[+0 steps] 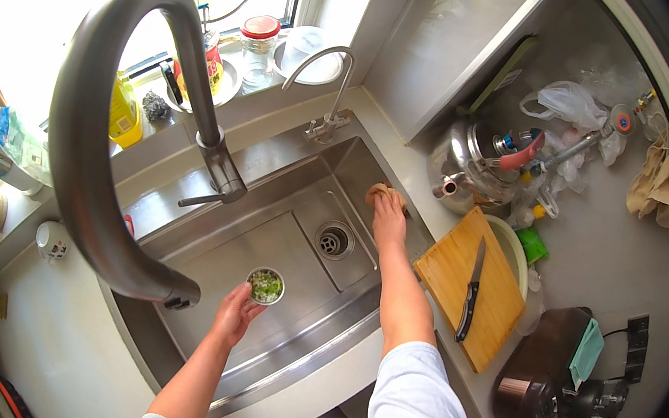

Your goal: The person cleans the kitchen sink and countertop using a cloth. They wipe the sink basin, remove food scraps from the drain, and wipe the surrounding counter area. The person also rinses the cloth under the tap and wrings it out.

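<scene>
My left hand holds a small round bowl by its rim over the sink. Chopped green onion, green and white, fills the bowl. At the far right rim of the stainless steel sink, my right hand presses on a crumpled tan cloth. The fingers cover most of that cloth. Between the two hands lies the drain with its strainer.
A large grey faucet arches over the sink's left side; a thin tap stands behind. To the right, a black-handled knife lies on a tilted wooden cutting board, near a steel kettle. A mug lies on the left counter.
</scene>
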Motion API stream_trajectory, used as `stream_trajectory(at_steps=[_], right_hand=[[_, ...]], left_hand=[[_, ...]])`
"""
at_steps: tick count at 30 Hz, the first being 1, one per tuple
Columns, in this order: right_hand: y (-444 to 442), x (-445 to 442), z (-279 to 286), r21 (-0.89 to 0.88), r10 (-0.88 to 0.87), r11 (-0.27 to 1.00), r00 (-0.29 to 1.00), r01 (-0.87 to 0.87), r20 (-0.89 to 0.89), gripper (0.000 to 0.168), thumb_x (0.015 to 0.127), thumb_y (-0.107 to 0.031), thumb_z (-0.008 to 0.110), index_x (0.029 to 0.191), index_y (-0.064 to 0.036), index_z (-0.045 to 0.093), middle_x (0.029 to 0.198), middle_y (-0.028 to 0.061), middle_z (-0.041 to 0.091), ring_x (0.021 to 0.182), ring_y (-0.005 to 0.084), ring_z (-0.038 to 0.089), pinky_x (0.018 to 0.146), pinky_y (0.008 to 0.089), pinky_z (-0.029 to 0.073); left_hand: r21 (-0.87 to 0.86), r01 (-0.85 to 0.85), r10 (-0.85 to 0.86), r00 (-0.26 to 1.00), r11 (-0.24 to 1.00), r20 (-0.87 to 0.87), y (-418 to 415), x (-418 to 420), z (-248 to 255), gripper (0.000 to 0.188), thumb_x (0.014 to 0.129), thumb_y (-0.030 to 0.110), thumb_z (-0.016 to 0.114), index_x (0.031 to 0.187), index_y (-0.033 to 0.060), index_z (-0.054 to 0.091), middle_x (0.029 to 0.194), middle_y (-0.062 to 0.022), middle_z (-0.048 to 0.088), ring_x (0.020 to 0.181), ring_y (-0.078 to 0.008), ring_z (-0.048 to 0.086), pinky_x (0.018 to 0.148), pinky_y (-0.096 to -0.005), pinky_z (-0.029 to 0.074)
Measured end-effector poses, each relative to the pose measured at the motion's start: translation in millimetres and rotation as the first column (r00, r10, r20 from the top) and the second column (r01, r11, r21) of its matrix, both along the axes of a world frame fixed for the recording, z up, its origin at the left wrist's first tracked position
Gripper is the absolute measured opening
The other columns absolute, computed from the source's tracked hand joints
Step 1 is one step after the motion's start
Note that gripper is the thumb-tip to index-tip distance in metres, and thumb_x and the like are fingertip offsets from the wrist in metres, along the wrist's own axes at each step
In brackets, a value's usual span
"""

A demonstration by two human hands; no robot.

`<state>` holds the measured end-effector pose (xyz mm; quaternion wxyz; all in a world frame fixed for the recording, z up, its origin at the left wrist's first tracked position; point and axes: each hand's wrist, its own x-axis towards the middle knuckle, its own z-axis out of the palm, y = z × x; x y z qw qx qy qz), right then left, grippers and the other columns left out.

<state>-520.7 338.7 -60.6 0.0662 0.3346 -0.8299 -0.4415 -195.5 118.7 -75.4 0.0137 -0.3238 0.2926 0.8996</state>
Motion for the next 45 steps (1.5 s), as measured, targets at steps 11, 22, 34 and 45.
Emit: stream_trajectory(at_steps=[11, 22, 34, 45], right_hand=[[54, 47, 5, 0.366, -0.270, 0.918, 0.919, 0.155, 0.289, 0.037, 0.094, -0.028, 0.046, 0.125, -0.017, 0.061, 0.142, -0.0006, 0.043, 0.136, 0.0255, 0.029, 0.110, 0.0462, 0.016], [34, 58, -7, 0.515, -0.815, 0.565, 0.340, 0.644, 0.469, 0.047, 0.088, -0.048, 0.049, 0.124, -0.021, 0.062, 0.128, 0.0055, 0.059, 0.117, 0.0274, 0.055, 0.089, 0.0431, 0.038], [-36, 147, -11, 0.312, -0.261, 0.725, -0.174, 0.614, 0.950, 0.047, 0.082, -0.037, 0.055, 0.116, -0.008, 0.063, 0.103, 0.0107, 0.069, 0.093, 0.0273, 0.062, 0.083, 0.0356, 0.047], [-49, 170, -117, -0.060, -0.266, 0.805, 0.451, 0.590, 0.852, 0.058, 0.070, -0.016, 0.069, 0.124, -0.006, 0.052, 0.128, 0.0184, 0.052, 0.123, 0.0339, 0.046, 0.097, 0.0346, 0.042]], left_hand=[[0.024, -0.049, 0.049, 0.999, 0.999, -0.004, -1, 11, 16, 0.035, 0.096, 0.028, 0.053, 0.122, 0.0038, 0.052, 0.114, -0.0091, 0.061, 0.104, -0.0216, 0.060, 0.093, -0.0368, 0.048], [-0.016, -0.053, 0.054, 0.998, 0.998, 0.014, -5, 27, 23, 0.037, 0.098, 0.029, 0.051, 0.124, 0.0027, 0.052, 0.116, -0.0091, 0.060, 0.107, -0.0207, 0.058, 0.096, -0.0362, 0.046], [0.020, -0.128, 0.128, 0.991, 0.992, 0.028, -8, 35, 29, 0.035, 0.096, 0.026, 0.053, 0.122, 0.0019, 0.054, 0.115, -0.0088, 0.062, 0.106, -0.0207, 0.060, 0.094, -0.0351, 0.049], [0.023, -0.143, 0.141, 0.988, 0.989, 0.063, -7, 34, 12, 0.034, 0.096, 0.028, 0.055, 0.117, 0.0019, 0.055, 0.112, -0.0102, 0.062, 0.105, -0.0211, 0.060, 0.096, -0.0365, 0.048]])
